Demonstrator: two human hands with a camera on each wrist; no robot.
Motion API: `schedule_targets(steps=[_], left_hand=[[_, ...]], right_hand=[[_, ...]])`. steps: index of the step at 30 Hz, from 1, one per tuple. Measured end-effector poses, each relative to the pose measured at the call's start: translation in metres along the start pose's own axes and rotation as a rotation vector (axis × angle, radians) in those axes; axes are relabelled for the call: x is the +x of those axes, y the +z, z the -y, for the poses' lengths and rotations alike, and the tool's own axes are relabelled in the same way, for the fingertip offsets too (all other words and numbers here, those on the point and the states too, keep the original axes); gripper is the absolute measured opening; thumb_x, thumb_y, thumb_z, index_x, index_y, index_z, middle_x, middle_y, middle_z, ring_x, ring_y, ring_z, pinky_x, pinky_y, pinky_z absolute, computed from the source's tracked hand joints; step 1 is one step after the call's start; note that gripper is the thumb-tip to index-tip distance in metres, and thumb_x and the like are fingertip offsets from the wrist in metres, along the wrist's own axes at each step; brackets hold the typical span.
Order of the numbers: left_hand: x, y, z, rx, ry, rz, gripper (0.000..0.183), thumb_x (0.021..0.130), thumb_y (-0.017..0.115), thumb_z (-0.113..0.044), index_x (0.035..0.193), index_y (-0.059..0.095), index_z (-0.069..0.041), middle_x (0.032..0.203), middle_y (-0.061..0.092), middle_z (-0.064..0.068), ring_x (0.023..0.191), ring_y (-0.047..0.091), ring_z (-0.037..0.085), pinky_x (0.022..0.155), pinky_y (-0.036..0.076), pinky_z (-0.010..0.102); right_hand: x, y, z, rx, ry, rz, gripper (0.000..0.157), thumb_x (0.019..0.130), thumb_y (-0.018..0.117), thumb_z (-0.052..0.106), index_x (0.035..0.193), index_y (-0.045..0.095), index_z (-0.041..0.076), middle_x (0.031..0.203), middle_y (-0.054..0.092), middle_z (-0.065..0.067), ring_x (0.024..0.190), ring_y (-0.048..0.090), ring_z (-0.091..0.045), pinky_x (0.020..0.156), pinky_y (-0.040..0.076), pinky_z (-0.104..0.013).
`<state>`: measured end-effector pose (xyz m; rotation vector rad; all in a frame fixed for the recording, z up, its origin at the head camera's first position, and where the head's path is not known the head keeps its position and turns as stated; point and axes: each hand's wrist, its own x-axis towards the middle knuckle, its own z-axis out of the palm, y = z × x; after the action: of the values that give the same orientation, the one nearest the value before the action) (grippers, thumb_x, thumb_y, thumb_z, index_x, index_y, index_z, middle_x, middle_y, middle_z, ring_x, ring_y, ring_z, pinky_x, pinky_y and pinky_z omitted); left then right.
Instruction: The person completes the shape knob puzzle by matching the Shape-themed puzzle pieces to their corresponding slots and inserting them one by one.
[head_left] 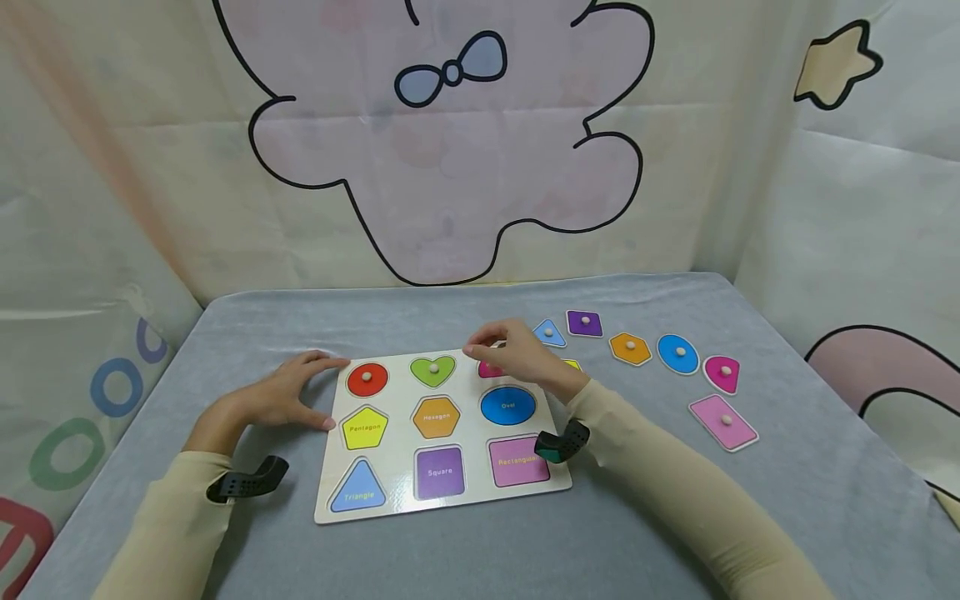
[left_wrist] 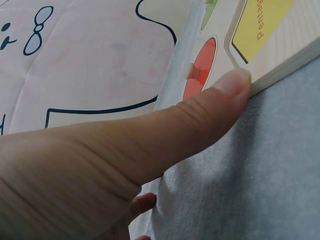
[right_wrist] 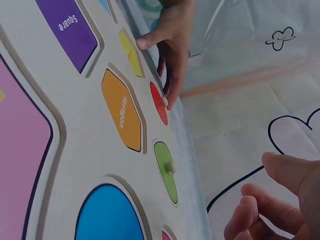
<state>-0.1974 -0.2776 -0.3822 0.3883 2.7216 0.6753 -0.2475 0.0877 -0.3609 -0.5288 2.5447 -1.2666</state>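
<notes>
A white wooden shape-puzzle board (head_left: 400, 442) lies on the table. My left hand (head_left: 279, 397) is at its left side, the thumb on the edge beside the yellow pentagon slot (left_wrist: 262, 25) and the fingers reaching the top left corner. A red circle piece (head_left: 367, 379) and a green heart piece (head_left: 432, 371), both knobbed, sit in the top row. My right hand (head_left: 523, 354) is over the top right corner, partly covering a pink slot (head_left: 489, 370). In the right wrist view its thumb and fingers are loosely bent and apart, with nothing between them.
Right of the board lie loose knobbed pieces: a blue triangle (head_left: 550, 333), purple square (head_left: 585, 323), orange hexagon (head_left: 630, 349), blue oval (head_left: 678, 355), pink rounded piece (head_left: 722, 374) and pink rectangle (head_left: 723, 422). A yellow piece (head_left: 573, 364) is half hidden behind the right wrist.
</notes>
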Motion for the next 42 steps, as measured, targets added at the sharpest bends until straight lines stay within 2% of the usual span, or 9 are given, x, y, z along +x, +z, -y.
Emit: schedule_targets(steps=[9, 16, 21, 27, 31, 35, 39, 42], left_hand=[[0.003, -0.001, -0.001, 0.002, -0.005, -0.009, 0.100, 0.071, 0.091, -0.039, 0.153, 0.041, -0.013, 0.156, 0.026, 0.030, 0.138, 0.027, 0.054, 0.109, 0.030, 0.078], [0.004, -0.001, -0.003, 0.003, -0.014, 0.000, 0.100, 0.071, 0.091, -0.040, 0.153, 0.041, -0.014, 0.157, 0.025, 0.031, 0.139, 0.026, 0.055, 0.108, 0.030, 0.079], [0.004, -0.001, -0.003, 0.010, -0.016, 0.003, 0.100, 0.071, 0.090, -0.041, 0.154, 0.041, -0.014, 0.157, 0.025, 0.031, 0.139, 0.026, 0.055, 0.108, 0.030, 0.079], [0.002, 0.001, -0.004, 0.012, -0.024, 0.002, 0.100, 0.071, 0.091, -0.041, 0.153, 0.041, -0.013, 0.157, 0.025, 0.031, 0.139, 0.026, 0.055, 0.108, 0.030, 0.079], [0.002, 0.002, -0.002, 0.017, -0.029, 0.003, 0.100, 0.071, 0.090, -0.041, 0.154, 0.041, -0.014, 0.157, 0.024, 0.031, 0.139, 0.026, 0.055, 0.108, 0.030, 0.079], [0.002, 0.002, -0.002, 0.018, -0.030, 0.010, 0.100, 0.071, 0.090, -0.041, 0.154, 0.041, -0.014, 0.157, 0.024, 0.031, 0.140, 0.025, 0.055, 0.108, 0.030, 0.079], [0.001, 0.001, -0.003, 0.017, -0.027, 0.012, 0.100, 0.071, 0.090, -0.041, 0.154, 0.041, -0.013, 0.157, 0.025, 0.031, 0.140, 0.025, 0.055, 0.108, 0.030, 0.078], [0.000, 0.001, -0.003, 0.018, -0.020, 0.010, 0.099, 0.072, 0.090, -0.040, 0.153, 0.041, -0.013, 0.157, 0.025, 0.032, 0.139, 0.026, 0.055, 0.108, 0.030, 0.078]], right_hand=[[-0.014, -0.023, -0.009, -0.039, -0.052, -0.039, 0.025, 0.098, 0.066, 0.028, 0.113, 0.073, 0.009, 0.114, 0.070, -0.010, 0.108, 0.058, -0.024, 0.082, 0.053, -0.029], [-0.027, -0.041, -0.018, -0.031, -0.045, -0.046, 0.029, 0.098, 0.067, 0.027, 0.116, 0.072, 0.006, 0.115, 0.068, -0.015, 0.092, 0.062, -0.024, 0.076, 0.061, -0.040], [-0.036, -0.053, -0.025, -0.018, -0.024, -0.077, 0.028, 0.098, 0.067, 0.027, 0.115, 0.073, 0.005, 0.114, 0.069, -0.016, 0.088, 0.065, -0.029, 0.078, 0.060, -0.037], [-0.044, -0.067, -0.030, -0.016, 0.001, -0.092, 0.030, 0.099, 0.066, 0.026, 0.118, 0.072, 0.004, 0.115, 0.067, -0.016, 0.082, 0.063, -0.027, 0.066, 0.055, -0.026], [-0.051, -0.078, -0.039, -0.006, -0.024, -0.104, 0.032, 0.099, 0.066, 0.025, 0.118, 0.070, -0.001, 0.110, 0.065, -0.020, 0.080, 0.061, -0.029, 0.062, 0.054, -0.027], [-0.058, -0.092, -0.050, -0.012, -0.009, -0.145, 0.033, 0.100, 0.064, 0.026, 0.119, 0.069, -0.001, 0.103, 0.064, -0.022, 0.077, 0.060, -0.030, 0.060, 0.052, -0.026], [-0.063, -0.108, -0.058, -0.020, 0.004, -0.210, 0.034, 0.101, 0.064, 0.026, 0.120, 0.069, -0.001, 0.099, 0.066, -0.014, 0.072, 0.061, -0.022, 0.058, 0.051, -0.024], [-0.066, -0.121, -0.061, -0.035, 0.017, -0.248, 0.038, 0.101, 0.062, 0.030, 0.123, 0.068, 0.000, 0.106, 0.067, -0.014, 0.073, 0.062, -0.017, 0.059, 0.052, -0.024]])
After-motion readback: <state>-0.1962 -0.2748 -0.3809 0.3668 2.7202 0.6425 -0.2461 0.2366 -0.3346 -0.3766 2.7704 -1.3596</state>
